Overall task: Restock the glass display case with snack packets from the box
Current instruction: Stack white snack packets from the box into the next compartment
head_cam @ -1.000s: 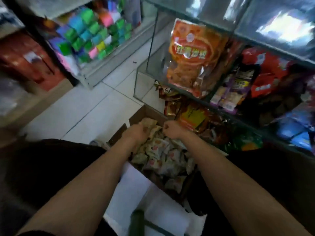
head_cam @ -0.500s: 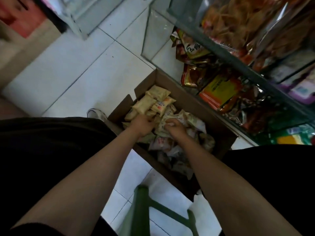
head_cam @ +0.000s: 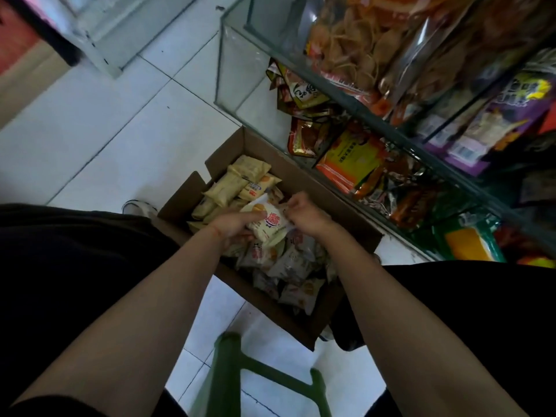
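An open cardboard box (head_cam: 304, 176) sits on the floor between my knees, filled with several small cream and white snack packets (head_cam: 237, 182). My left hand (head_cam: 233, 225) holds a cream packet with a red logo (head_cam: 269, 224) just above the pile. My right hand (head_cam: 305, 213) pinches that same packet at its right edge. The glass display case (head_cam: 355, 108) stands right behind the box, its shelves holding large snack bags.
White tiled floor (head_cam: 99, 136) spreads to the left of the box. A green stool frame (head_cam: 228, 374) stands under me at the bottom. Another glass cabinet (head_cam: 120, 34) is at the upper left. My dark-clothed knees flank the box.
Both hands were digging in the pile before; now they have lifted one cream packet out of it and hold it between them. The view has tilted further down.
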`<state>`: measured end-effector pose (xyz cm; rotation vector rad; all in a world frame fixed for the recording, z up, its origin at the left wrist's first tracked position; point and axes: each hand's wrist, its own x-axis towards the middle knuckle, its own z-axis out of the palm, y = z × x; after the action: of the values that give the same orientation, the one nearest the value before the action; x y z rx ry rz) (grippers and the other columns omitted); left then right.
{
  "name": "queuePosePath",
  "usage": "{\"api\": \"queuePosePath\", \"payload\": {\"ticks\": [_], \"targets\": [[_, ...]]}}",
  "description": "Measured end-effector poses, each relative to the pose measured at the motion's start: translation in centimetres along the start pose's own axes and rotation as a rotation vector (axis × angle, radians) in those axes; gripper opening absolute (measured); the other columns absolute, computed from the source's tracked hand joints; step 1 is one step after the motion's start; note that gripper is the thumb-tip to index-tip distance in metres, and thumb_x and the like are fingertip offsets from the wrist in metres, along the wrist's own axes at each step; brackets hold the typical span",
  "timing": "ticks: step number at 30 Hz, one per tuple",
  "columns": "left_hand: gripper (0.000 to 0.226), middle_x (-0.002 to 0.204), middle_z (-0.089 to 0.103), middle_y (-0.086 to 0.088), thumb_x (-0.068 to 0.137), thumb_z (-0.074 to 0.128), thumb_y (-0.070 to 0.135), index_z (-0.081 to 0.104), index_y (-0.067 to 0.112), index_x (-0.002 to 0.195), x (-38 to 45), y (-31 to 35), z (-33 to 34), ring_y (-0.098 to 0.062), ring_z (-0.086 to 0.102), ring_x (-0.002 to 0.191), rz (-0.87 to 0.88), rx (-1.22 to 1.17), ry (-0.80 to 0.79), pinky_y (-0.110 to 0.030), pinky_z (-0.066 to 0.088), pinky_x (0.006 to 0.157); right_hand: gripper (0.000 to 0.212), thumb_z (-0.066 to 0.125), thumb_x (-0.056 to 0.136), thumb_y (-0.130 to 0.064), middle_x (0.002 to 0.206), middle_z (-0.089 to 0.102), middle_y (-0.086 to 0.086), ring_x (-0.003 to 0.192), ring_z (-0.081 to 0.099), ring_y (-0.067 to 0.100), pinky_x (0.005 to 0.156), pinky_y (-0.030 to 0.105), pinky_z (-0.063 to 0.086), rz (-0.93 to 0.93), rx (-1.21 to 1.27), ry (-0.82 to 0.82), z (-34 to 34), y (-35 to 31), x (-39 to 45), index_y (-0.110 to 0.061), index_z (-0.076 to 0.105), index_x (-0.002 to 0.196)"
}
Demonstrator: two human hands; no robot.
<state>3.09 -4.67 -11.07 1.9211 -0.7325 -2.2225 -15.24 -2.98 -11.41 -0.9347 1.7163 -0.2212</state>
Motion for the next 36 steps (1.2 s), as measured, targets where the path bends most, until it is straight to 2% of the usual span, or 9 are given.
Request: {"api": "queuePosePath", "payload": {"ticks": [5,10,13,18,22,26,28,31,36], "targets": [[0.065,0.124,0.062,-0.015,0.078,0.081,0.016,0.049,0.007,0.134,0.6,0.1,0.5,-0.030,0.067,0.100,0.019,-0.271,0.085,-0.034,0.061,0.064,0.038,0.051,0.093,-0.019,0.128,0.042,0.016,0.117,0.044,0.034,0.087,0.044,0.048,-0.193,-0.892,0.399,1.0,2.4,-0.6,-0.015,0.041,0.130],[0.057,0.124,0.063,-0.017,0.083,0.075,0.007,0.049,0.004,0.133,0.6,-0.3,0.7,-0.027,0.067,0.094,-0.001,-0.320,0.066,-0.033,0.061,0.060,0.045,0.053,0.092,-0.023,0.119,0.055,0.017,0.107,0.056,0.031,0.075,0.038,0.050,-0.032,-1.006,0.602,3.0,5.5,0.1,-0.009,0.045,0.133],[0.054,0.124,0.062,-0.016,0.084,0.073,0.006,0.049,0.004,0.133,0.9,-0.4,0.5,-0.027,0.067,0.094,0.004,-0.306,0.059,-0.032,0.060,0.059,0.032,0.052,0.095,-0.024,0.110,0.062,0.012,0.093,0.063,0.024,0.066,0.031,0.052,0.027,-1.045,0.612,2.3,6.6,0.6,-0.009,0.054,0.123],[0.042,0.104,0.066,-0.010,0.087,0.068,0.002,0.054,0.006,0.126,1.1,-0.4,0.4,-0.025,0.066,0.090,0.032,-0.234,0.049,-0.037,0.061,0.071,0.032,0.034,0.100,-0.016,0.126,0.053,0.018,0.115,0.050,0.033,0.090,0.041,0.042,-0.078,-1.091,0.495,1.4,6.2,1.9,-0.006,0.041,0.130],[0.051,0.117,0.064,-0.013,0.085,0.070,0.002,0.052,0.008,0.132,1.2,-0.4,0.2,-0.029,0.065,0.101,0.059,-0.233,0.084,-0.040,0.060,0.076,0.039,0.038,0.100,-0.019,0.128,0.050,0.019,0.109,0.055,0.035,0.082,0.041,0.047,-0.075,-1.136,0.375,1.6,7.1,2.2,-0.008,0.031,0.137],[0.049,0.120,0.060,-0.011,0.087,0.069,0.004,0.050,0.010,0.131,1.1,-0.5,0.1,-0.029,0.062,0.102,0.103,-0.193,0.151,-0.035,0.059,0.066,0.048,0.051,0.095,-0.019,0.131,0.045,0.018,0.109,0.054,0.034,0.081,0.041,0.049,-0.114,-1.010,0.348,1.4,6.5,2.1,-0.011,0.031,0.138],[0.049,0.118,0.056,-0.010,0.089,0.066,0.006,0.048,0.011,0.134,1.3,-0.5,0.0,-0.029,0.058,0.102,0.152,-0.126,0.226,-0.038,0.056,0.068,0.053,0.063,0.088,-0.024,0.128,0.048,0.017,0.115,0.050,0.033,0.086,0.041,0.048,-0.135,-0.765,0.390,1.2,5.1,2.2,-0.011,0.038,0.133],[0.053,0.126,0.053,-0.013,0.088,0.067,0.010,0.046,0.013,0.136,1.0,0.1,-0.4,-0.034,0.057,0.108,0.192,-0.081,0.307,-0.048,0.058,0.079,0.042,0.075,0.079,-0.028,0.107,0.061,0.010,0.098,0.058,0.026,0.072,0.033,0.049,-0.098,-0.238,0.437,0.3,2.0,1.6,-0.012,0.052,0.109],[0.043,0.116,0.059,-0.011,0.086,0.069,0.012,0.051,0.015,0.125,-2.2,3.0,-0.8,-0.029,0.060,0.101,0.307,-0.150,0.339,-0.046,0.059,0.077,0.032,0.074,0.081,-0.020,0.100,0.067,-0.002,0.088,0.064,0.013,0.069,0.024,0.050,-0.180,0.184,0.154,-2.5,-4.1,-2.4,-0.016,0.066,0.112]]}}
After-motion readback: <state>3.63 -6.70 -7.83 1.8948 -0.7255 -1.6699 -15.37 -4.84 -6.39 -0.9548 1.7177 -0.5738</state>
